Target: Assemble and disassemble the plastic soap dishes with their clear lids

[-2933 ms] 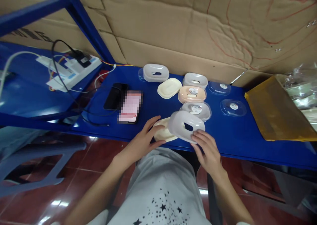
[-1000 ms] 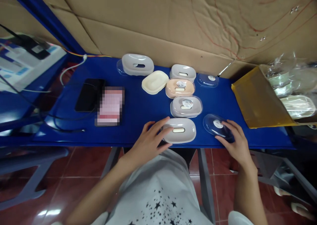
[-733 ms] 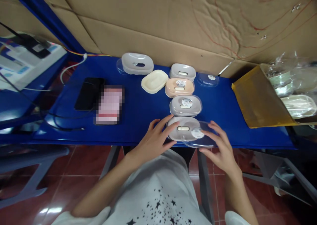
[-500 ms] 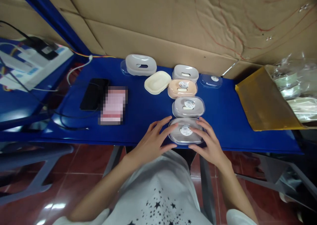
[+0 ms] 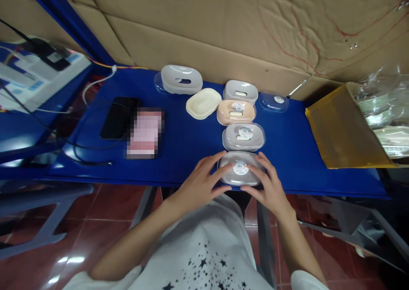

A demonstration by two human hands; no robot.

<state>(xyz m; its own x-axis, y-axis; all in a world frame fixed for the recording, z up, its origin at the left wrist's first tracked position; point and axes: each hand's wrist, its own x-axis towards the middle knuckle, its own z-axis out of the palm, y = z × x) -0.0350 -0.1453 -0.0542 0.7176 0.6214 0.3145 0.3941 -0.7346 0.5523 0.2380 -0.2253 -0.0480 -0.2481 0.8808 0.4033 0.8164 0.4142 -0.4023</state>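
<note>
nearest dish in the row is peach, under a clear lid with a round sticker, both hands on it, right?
Not peach: the head view shows the nearest dish is grey. Its clear lid does have a round sticker, with the left hand and right hand on it.

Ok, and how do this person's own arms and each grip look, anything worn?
Left grip and right grip are ungloved, with no ring or watch visible. The forearms are bare; loose white sleeves match a white top printed with dark stars.
</note>
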